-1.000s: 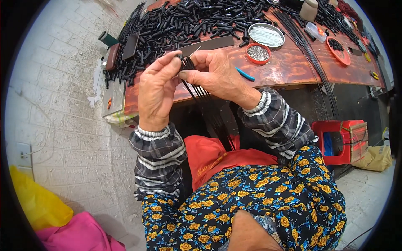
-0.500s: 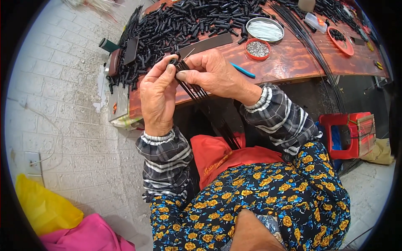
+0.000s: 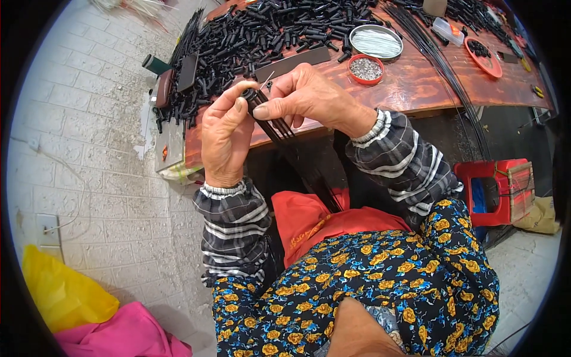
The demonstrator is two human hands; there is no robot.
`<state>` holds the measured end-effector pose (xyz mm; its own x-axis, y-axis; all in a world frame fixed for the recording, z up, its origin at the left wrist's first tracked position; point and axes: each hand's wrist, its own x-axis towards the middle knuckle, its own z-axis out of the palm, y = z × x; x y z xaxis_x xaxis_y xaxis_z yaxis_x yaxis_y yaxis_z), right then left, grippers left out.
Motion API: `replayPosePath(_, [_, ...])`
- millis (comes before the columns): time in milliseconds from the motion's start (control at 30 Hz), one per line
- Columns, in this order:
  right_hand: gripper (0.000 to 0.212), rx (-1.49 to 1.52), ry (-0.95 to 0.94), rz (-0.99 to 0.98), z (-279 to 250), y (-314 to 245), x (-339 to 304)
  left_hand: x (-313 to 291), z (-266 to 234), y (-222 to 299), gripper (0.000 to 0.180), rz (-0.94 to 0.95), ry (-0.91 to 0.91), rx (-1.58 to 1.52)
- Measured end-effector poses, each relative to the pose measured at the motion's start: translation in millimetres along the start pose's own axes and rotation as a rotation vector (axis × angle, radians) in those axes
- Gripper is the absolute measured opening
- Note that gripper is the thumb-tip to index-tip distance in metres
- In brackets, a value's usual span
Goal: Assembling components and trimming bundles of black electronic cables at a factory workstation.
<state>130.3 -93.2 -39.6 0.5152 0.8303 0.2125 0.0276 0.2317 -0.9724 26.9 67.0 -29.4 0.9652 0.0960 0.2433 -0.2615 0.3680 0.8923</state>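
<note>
Over the near edge of the table, my left hand (image 3: 226, 134) is closed round the upper end of a bundle of thin black rods (image 3: 279, 128). Dark tube-like ends show between its thumb and fingers. The rods slant down toward my lap, their lower ends resting by the red cloth (image 3: 303, 220). My right hand (image 3: 312, 101) presses its thumb on the bundle just below the top, with the fingers curled behind. A thin pale wire (image 3: 269, 79) sticks up between the two hands. What the right fingers hold underneath is hidden.
Many short black tubes (image 3: 285, 27) are heaped on the wooden table (image 3: 410, 89). A round tin (image 3: 376, 43) holds white sticks; a red dish (image 3: 366, 70) holds small metal bits. Long black rods (image 3: 440, 65) hang over the edge. A red stool (image 3: 496, 190) stands right.
My right hand has moved slightly right and its fingers have shifted on the bundle. The rod tops now show more between the hands. A blue handle seen beside the right hand is now out of sight.
</note>
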Motion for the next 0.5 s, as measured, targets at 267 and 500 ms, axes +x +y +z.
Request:
replayPosePath(267, [0.031, -0.058, -0.073, 0.037, 5, -10, -2, -1, -11, -5, 0.037, 0.13, -0.169, -0.009])
replayPosePath(500, [0.032, 0.075, -0.239, 0.082, 9, -10, 0, -4, -16, 0, 0.038, 0.215, -0.24, 0.139])
